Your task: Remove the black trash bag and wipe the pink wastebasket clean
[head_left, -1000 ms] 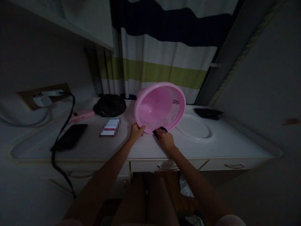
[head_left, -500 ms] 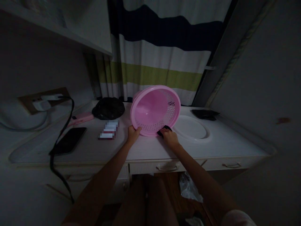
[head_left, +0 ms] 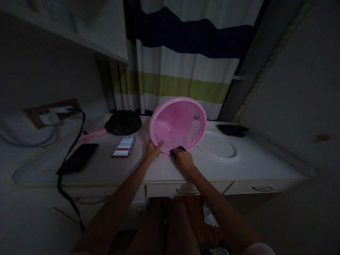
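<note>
A pink plastic basket (head_left: pixel 174 122) with a perforated side is tilted on the white desk, its mouth facing me. My left hand (head_left: pixel 153 150) grips its lower left rim, thumb inside and fingers behind. Against the bottom of the rim, my right hand (head_left: pixel 184 159) presses a small black cloth (head_left: pixel 177 150), closed around it. Part of the cloth is hidden under the fingers. To the right of the basket a round white lid or ring (head_left: pixel 220 146) lies flat on the desk.
On the left are a black phone (head_left: pixel 79 158), a pink case (head_left: pixel 94 133), a blurred-out item (head_left: pixel 124 146) and a black plastic bag (head_left: pixel 123 122). A dark cable (head_left: pixel 67 148) hangs over the desk edge. Another black bag (head_left: pixel 231 130) lies at back right. Striped curtains (head_left: pixel 180 67) hang behind.
My right hand has slid the black cloth leftward along the basket's lower rim, closer to my left hand. The basket is turned slightly; my left hand keeps its grip.
</note>
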Demonstrator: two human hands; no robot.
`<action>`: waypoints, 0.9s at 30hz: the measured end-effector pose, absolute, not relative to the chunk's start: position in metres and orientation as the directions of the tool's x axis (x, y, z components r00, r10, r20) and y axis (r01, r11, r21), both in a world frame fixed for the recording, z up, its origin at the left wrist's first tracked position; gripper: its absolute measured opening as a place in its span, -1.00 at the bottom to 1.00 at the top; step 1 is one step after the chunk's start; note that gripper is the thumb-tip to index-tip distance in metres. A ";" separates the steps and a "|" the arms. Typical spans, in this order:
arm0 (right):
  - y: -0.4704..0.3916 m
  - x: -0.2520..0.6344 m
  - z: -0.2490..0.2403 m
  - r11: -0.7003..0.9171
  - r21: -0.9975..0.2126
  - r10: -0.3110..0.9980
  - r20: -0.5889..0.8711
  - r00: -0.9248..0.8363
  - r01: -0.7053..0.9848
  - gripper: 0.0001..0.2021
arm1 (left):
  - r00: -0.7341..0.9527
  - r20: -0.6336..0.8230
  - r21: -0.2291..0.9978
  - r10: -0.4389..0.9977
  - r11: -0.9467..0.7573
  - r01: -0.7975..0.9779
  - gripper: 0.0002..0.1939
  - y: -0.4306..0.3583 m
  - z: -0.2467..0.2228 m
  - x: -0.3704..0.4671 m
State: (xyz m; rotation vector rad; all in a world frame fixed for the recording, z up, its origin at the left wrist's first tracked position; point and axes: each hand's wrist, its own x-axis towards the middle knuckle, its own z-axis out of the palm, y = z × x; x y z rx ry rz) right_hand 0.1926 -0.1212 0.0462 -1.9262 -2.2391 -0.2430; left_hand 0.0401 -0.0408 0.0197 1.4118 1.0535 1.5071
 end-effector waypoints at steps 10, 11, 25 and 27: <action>-0.119 0.207 0.040 0.069 -0.002 0.944 0.324 -0.065 0.998 -0.69 | 0.048 0.302 0.953 0.952 -0.302 -0.013 -0.76 -0.033 0.013 0.038; -0.119 0.209 0.039 0.064 0.002 0.943 0.327 -0.061 0.998 -0.68 | 0.062 0.300 0.954 0.952 -0.300 -0.020 -0.76 -0.032 0.012 0.038; -0.129 0.174 0.045 0.153 -0.074 0.954 0.272 -0.128 0.985 -0.66 | -0.229 0.354 0.935 0.907 -0.348 0.065 -0.57 -0.020 0.007 0.032; -0.130 0.175 0.050 0.156 -0.135 0.958 0.263 -0.116 0.979 -0.66 | -0.212 0.336 0.933 0.918 -0.356 -0.061 -0.51 -0.019 0.007 0.032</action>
